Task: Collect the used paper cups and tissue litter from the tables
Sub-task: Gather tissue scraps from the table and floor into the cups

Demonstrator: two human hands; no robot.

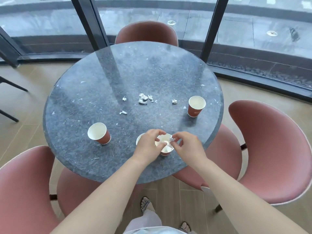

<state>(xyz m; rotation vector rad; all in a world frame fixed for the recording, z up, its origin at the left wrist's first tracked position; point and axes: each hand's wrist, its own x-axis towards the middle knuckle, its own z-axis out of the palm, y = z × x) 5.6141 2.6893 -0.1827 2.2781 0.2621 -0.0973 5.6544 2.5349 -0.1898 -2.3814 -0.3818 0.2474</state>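
Note:
On the round dark stone table [84, 102] stand several red paper cups. My left hand [148, 146] grips the rim of a near cup [166, 150] that has white tissue inside. Another cup [139, 140] shows partly behind that hand. My right hand [187, 146] pinches a crumpled tissue scrap [171, 139] over the held cup's rim. An empty cup [98, 133] stands to the left, a further one [195, 106] at the right. Tissue bits lie mid-table: a cluster [143, 98], a scrap [124, 98], another [123, 112] and a ball [174, 101].
Pink upholstered chairs ring the table: one far [146, 32], one at the right [273, 149], one near left [22, 191]. Dark window frames [212, 27] and glass stand behind. My feet in sandals [148, 206] are on the tiled floor.

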